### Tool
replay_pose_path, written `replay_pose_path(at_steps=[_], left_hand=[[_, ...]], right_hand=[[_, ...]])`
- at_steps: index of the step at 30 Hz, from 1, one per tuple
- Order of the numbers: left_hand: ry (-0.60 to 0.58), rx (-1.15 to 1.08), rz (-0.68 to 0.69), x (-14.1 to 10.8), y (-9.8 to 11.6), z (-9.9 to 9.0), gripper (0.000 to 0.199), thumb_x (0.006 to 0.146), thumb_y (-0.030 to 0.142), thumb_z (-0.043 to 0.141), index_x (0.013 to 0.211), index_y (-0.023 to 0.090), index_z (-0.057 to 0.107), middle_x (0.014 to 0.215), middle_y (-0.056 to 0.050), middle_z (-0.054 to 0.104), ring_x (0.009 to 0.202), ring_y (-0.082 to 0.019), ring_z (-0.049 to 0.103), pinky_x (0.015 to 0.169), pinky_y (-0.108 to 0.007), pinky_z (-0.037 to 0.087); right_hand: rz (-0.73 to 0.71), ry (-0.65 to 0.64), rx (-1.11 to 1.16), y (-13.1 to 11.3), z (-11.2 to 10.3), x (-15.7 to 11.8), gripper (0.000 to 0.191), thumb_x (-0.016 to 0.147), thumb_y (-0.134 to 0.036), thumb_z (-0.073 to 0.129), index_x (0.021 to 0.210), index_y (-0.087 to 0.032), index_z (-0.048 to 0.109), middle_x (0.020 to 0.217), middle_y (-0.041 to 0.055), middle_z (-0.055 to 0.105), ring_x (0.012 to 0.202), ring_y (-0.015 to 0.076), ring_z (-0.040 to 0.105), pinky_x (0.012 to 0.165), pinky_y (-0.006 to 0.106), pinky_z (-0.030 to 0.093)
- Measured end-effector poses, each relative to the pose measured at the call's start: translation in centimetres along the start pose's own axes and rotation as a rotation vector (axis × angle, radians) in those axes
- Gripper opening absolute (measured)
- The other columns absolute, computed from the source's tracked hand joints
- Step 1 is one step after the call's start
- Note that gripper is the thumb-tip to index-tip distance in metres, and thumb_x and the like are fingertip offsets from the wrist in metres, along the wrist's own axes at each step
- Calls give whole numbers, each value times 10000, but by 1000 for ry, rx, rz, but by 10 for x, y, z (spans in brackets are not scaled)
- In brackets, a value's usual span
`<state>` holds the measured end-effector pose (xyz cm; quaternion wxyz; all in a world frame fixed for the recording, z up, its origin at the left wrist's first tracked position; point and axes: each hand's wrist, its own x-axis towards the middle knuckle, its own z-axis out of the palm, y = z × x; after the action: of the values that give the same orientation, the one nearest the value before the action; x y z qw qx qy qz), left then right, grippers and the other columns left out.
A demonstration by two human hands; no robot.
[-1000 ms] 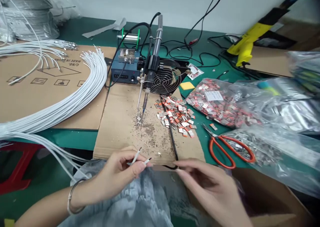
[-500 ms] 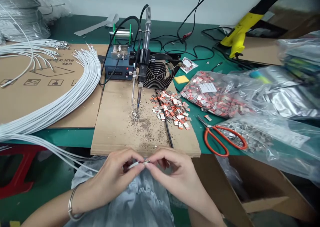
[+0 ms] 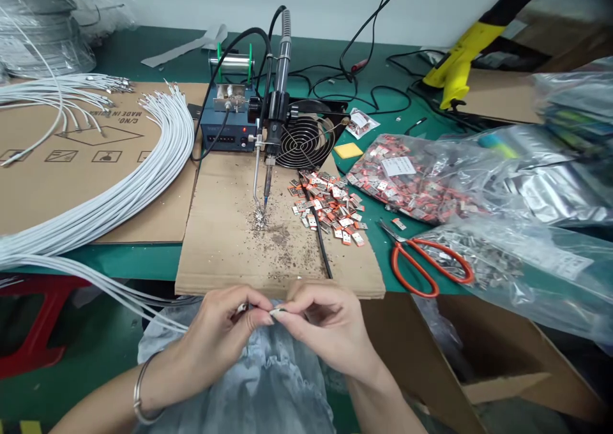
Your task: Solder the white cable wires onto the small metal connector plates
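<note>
Just in front of the board's near edge, my left hand [image 3: 223, 329] pinches a white cable close to its end. My right hand [image 3: 330, 325] is closed on the tip of the same cable [image 3: 276, 311], thumb against fingertip. The two hands nearly touch there, and the fingers hide most of the tip. From the left, loose white cables [image 3: 138, 303] run toward my left wrist. Beyond my hands, a soldering iron [image 3: 269, 172] stands clamped, tip down, over solder crumbs on the cardboard [image 3: 220, 255]. Orange-and-silver USB connectors [image 3: 330, 210] lie heaped to its right.
A thick white cable bundle [image 3: 143, 185] curves across the left side. Behind stand a blue soldering station [image 3: 225, 131], a solder spool [image 3: 234, 62] and a black fan [image 3: 306, 142]. Orange-handled scissors [image 3: 414, 255] and connector bags [image 3: 412, 179] lie right, above an open box [image 3: 479, 351].
My right hand has shifted slightly left and its fingers now cover more of the cable's end. My left hand's fingertips have drawn back a little along the cable.
</note>
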<state>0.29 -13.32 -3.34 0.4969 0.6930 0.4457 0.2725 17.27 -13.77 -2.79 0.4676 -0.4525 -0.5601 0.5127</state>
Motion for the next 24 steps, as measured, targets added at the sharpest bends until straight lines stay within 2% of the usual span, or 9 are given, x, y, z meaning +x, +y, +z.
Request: replay_pose_path(at_steps=[3,6,8,12,14,17,21,24], left_hand=[[-15,-254,-137,3,5,4,165,820,289,525,735,159,581,598,1,586,567,-111,504,543,-209,382],[-47,-408,-186,6,9,2,182,798,307,542,704,152,551,586,0,585,573,-117,528,551,-210,403],[-59,-308,-151,4,10,-2,185,818,289,517,700,154,560,587,-2,585,565,-116,521,544,-210,395],[-49,52,51,-2,9,-9,157,855,188,464,785,164,603,662,-15,620,589,-109,526,570,-207,379],[-32,114,102,-4,8,-9,145,852,169,469,800,159,604,665,-17,623,585,-104,529,563,-200,376],[21,64,53,-3,8,-4,155,841,195,489,754,155,612,622,-11,615,551,-101,515,538,-195,372],[118,-179,-90,2,8,8,173,799,256,530,689,142,598,575,-7,592,539,-108,501,513,-189,385],[144,-281,-130,2,8,11,169,776,283,556,704,134,590,595,-9,587,555,-108,495,523,-188,392]], right_hand=[[-2,86,205,10,13,-3,153,652,-190,678,538,-180,577,474,-13,501,449,99,434,419,231,332],[27,109,380,16,21,-3,165,654,-240,680,550,-193,560,485,-25,480,448,101,439,417,225,353],[73,67,380,15,19,0,164,646,-244,691,563,-192,560,497,-27,488,448,97,433,416,219,346],[240,-146,130,-3,1,5,92,637,-177,698,648,-167,608,502,-40,478,457,80,396,442,214,310],[243,-171,37,-10,-5,6,91,680,-198,659,626,-161,596,498,-38,463,464,83,387,450,222,309],[119,-48,64,-10,1,3,158,684,-191,645,555,-164,559,498,-26,481,464,88,403,440,223,318],[-87,222,271,10,29,-4,140,697,-140,645,575,-175,585,516,-21,513,477,93,449,442,212,337],[-133,341,413,21,43,-7,118,747,-161,623,635,-195,608,540,-26,503,506,96,457,472,213,355]])
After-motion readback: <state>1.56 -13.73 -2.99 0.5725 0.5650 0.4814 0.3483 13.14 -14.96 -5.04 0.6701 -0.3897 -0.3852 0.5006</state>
